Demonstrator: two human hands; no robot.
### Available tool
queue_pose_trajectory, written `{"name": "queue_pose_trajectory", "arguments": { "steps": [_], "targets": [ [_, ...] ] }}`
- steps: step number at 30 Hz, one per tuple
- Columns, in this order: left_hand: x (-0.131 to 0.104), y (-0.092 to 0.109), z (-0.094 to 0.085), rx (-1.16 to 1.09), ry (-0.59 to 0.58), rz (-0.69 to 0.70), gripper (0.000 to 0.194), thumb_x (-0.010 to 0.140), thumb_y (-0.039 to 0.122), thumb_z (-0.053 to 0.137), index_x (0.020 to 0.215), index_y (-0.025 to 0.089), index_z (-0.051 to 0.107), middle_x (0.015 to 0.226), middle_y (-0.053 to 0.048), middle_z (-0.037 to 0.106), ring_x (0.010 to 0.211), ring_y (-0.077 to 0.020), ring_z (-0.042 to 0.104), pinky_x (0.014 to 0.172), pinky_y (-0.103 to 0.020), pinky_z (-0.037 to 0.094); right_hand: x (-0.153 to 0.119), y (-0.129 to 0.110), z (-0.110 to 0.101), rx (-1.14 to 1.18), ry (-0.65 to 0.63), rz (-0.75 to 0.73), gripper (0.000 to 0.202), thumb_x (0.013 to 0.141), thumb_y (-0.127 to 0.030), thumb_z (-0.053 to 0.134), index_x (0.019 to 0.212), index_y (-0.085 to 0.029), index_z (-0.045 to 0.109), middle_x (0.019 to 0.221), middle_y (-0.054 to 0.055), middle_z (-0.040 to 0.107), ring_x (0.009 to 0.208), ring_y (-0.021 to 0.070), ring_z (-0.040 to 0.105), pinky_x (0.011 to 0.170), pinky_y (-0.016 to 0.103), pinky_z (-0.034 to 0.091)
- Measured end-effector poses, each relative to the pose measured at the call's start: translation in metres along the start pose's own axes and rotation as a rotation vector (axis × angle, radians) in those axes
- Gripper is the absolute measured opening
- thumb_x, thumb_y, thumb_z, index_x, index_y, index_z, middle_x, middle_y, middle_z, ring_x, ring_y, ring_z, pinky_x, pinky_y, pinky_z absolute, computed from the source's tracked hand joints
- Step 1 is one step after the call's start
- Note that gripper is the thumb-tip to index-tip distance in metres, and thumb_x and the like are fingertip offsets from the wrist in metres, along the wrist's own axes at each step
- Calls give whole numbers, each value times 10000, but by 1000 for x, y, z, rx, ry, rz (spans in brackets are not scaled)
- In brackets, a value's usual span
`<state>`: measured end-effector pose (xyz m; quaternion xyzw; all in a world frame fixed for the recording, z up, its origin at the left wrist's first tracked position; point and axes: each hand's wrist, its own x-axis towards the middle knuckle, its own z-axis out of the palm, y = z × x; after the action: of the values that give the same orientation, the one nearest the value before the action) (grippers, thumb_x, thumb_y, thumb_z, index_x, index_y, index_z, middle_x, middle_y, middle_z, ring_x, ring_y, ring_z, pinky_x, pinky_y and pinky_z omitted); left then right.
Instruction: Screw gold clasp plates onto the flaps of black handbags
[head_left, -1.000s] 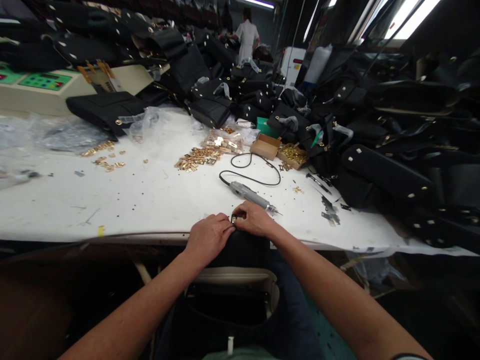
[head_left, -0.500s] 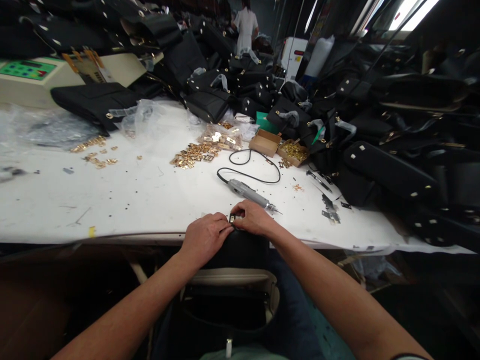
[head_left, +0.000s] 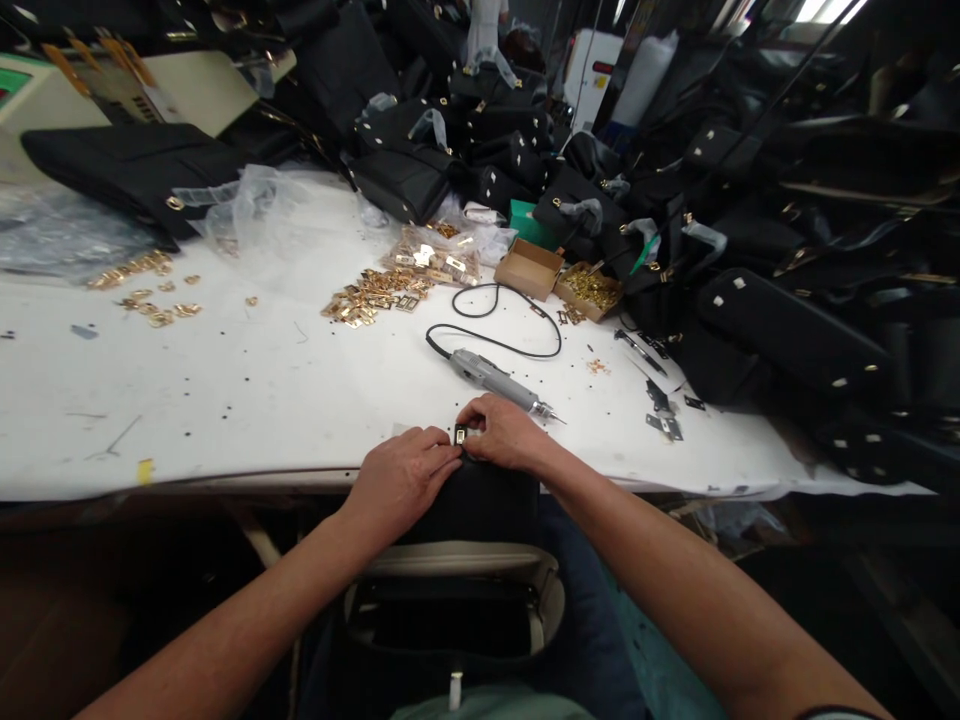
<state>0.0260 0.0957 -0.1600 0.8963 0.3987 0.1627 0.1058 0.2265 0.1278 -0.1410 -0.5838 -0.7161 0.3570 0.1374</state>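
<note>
A black bag (head_left: 480, 505) with a pale lining lies open on my lap, its flap reaching the table's front edge. At the flap's tip is a small gold rectangular fitting (head_left: 460, 437). My left hand (head_left: 405, 468) is closed, with its fingertips pressed on the flap's edge just left of the fitting. From the right, my right hand (head_left: 499, 430) pinches the fitting between thumb and fingers. A grey electric screwdriver (head_left: 491, 378) with a black cable lies on the table just beyond my right hand.
On the white table (head_left: 225, 400) are piles of gold fittings (head_left: 375, 295), an open cardboard box (head_left: 529, 270), a box of small gold parts (head_left: 589, 288) and plastic wrapping (head_left: 255, 215). Black bags (head_left: 409, 180) are heaped behind and right. A person (head_left: 484, 35) stands far back.
The view has tilted down and shifted slightly, so the table's contents sit differently in the picture. Both hands keep nearly the same hold at the flap's tip.
</note>
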Motion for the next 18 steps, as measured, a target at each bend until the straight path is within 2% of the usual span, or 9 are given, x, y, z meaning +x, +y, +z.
{"name": "queue_pose_trajectory", "arguments": {
  "steps": [5,13,18],
  "targets": [
    [4,-1,-8,13,-90,-4,143,964,292,592,996,274,729,990,-8,694,920,-194,625,709,-308,469,1,-4,0,-41,5,16,260,705,-232,707,961,-185,715,938,35,652,816,162,577,676,254,426],
    [-1,6,-2,33,37,23,179,982,264,553,1028,216,719,1015,-45,690,926,-209,584,788,-352,481,1,-1,1,-59,13,-20,250,700,-214,689,949,-193,709,918,28,651,802,159,579,688,255,437],
    [-1,15,-11,137,-27,54,215,992,229,508,1084,221,703,939,-54,673,883,-228,565,730,-364,466,3,2,1,-58,-5,-14,269,699,-235,698,964,-190,706,901,25,659,773,158,585,655,252,435]
  ]
}}
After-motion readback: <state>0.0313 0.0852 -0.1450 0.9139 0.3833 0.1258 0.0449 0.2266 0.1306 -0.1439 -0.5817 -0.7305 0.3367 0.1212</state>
